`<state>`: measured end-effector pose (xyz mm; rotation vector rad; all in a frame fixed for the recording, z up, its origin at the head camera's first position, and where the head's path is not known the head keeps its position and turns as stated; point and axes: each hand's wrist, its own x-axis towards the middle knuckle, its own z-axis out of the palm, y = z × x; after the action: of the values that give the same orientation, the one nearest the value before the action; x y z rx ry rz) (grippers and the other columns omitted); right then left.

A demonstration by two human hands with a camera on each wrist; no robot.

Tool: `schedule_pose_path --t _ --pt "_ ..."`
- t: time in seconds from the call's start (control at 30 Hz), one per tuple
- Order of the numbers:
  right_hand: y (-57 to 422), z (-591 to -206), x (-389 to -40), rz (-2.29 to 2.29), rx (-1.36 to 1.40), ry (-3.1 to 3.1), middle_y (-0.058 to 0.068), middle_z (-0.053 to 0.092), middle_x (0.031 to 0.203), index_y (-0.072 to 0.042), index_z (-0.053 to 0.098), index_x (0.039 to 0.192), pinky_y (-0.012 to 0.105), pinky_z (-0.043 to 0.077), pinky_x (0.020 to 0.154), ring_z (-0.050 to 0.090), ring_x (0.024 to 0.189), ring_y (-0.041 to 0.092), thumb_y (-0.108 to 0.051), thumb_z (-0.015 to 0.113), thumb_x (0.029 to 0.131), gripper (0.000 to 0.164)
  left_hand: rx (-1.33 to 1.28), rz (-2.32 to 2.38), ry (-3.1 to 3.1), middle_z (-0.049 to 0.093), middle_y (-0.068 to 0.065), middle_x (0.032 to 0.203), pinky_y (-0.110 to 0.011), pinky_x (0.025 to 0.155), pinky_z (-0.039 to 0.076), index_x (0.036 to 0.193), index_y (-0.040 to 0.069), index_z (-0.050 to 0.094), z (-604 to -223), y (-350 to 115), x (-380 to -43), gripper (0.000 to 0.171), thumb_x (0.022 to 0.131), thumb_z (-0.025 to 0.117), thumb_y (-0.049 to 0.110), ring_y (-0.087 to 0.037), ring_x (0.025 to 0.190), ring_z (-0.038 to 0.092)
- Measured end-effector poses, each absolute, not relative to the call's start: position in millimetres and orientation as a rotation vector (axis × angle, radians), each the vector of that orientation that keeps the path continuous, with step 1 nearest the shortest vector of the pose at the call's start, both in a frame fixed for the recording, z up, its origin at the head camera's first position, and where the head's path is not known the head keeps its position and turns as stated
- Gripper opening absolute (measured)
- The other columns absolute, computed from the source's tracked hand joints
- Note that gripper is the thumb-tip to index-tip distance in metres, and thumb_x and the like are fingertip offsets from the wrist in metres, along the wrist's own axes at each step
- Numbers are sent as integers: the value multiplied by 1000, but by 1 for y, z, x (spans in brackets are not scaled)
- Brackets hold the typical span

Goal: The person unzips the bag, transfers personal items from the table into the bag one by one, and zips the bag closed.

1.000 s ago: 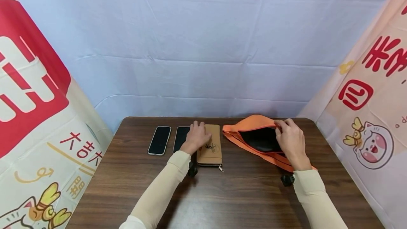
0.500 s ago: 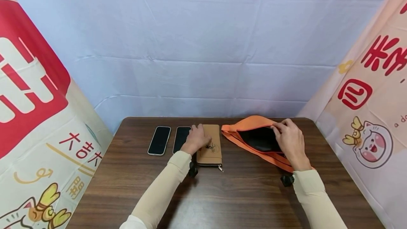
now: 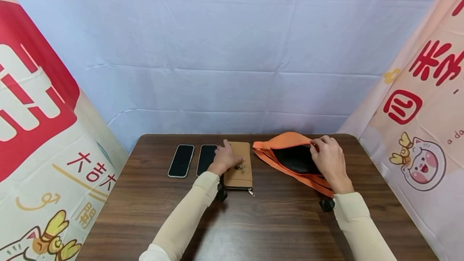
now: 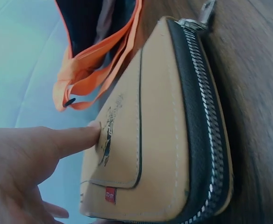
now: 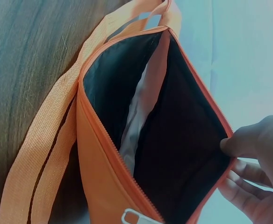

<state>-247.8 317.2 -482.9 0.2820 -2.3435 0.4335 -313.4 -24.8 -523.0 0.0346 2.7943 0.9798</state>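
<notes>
A tan zip wallet (image 3: pixel 239 176) with a printed emblem lies on the table. My left hand (image 3: pixel 224 159) is at its left edge; in the left wrist view the thumb (image 4: pixel 80 140) presses on the wallet's face and the other fingers reach down its side, mostly hidden. To the right lies an orange waist bag (image 3: pixel 290 140), unzipped, its dark lining showing. My right hand (image 3: pixel 329 160) pinches the rim of the bag's mouth, thumb inside and fingers outside, holding it wide. A pale inner divider (image 5: pixel 146 102) shows within.
Two smartphones, a left one (image 3: pixel 181 161) and a right one (image 3: pixel 206 158), lie screen up left of the wallet. The bag's orange strap (image 5: pixel 38 140) trails along its near side. A pale cloth backdrop (image 3: pixel 232 51) hangs behind the brown table (image 3: pixel 253 228).
My left thumb has spread out across the wallet, and the hand has shifted slightly at its edge. My right hand keeps its pinch on the bag's rim, moving only slightly.
</notes>
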Motion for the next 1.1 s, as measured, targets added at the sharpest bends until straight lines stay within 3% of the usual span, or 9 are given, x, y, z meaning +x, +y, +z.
schedule_pose_path --t 0.1,0.37,0.47,0.6,0.7,0.8,0.9,1.0,1.1 --pt "317 -482 -247 431 284 -2351 26 70 97 7 79 99 60 58 74 64 88 44 6 80 87 12 8 1057 2770 27 -41 164 -64 112 48 169 2 11 -523 -23 -315 111 93 84 38 -57 151 34" --pt "321 -482 -248 424 270 -2366 25 71 98 7 78 99 61 58 75 65 89 44 4 80 88 12 -3 1238 2714 23 -39 160 -58 101 54 168 -2 10 -521 -15 -317 113 90 87 27 -50 128 55" --pt "322 -481 -248 427 270 -2367 25 71 98 6 78 99 61 58 76 65 89 44 4 80 88 12 -19 1213 2747 28 -39 156 -56 98 56 164 -9 19 -521 -13 -318 110 88 89 29 -46 119 59" --pt "322 -481 -246 433 259 -2376 25 71 98 6 79 99 61 58 76 65 90 44 4 80 88 11 -39 1187 2772 38 -36 146 -50 87 59 149 -13 43 -522 -11 -318 93 85 91 34 -37 98 62" --pt "322 -481 -245 440 255 -2378 25 71 98 6 79 99 61 58 75 65 90 44 4 80 89 11 -28 1226 2758 39 -36 144 -50 86 58 143 -13 48 -523 -12 -318 85 85 90 35 -38 97 62" --pt "320 -481 -244 448 258 -2374 25 71 98 6 79 99 62 58 76 65 90 44 5 81 88 11 2 1311 2701 37 -37 152 -55 97 56 153 -12 37 -525 -14 -319 94 88 87 34 -44 115 60" --pt "320 -481 -244 449 261 -2368 25 71 97 6 79 98 62 58 75 66 89 44 6 81 87 12 30 1420 2578 53 -36 144 -55 99 56 165 -7 17 -526 -17 -318 103 94 80 33 -46 118 65" --pt "320 -481 -245 441 262 -2367 26 71 96 6 79 98 62 58 75 66 88 45 5 81 88 10 53 1506 2472 71 -27 117 -48 85 60 168 -1 8 -528 -20 -318 101 99 74 31 -37 96 74" --pt "321 -481 -245 435 261 -2372 26 71 97 6 79 98 62 58 75 66 89 45 4 80 89 10 73 1547 2433 73 -19 100 -39 71 56 165 1 13 -528 -22 -318 92 101 72 30 -27 77 72"
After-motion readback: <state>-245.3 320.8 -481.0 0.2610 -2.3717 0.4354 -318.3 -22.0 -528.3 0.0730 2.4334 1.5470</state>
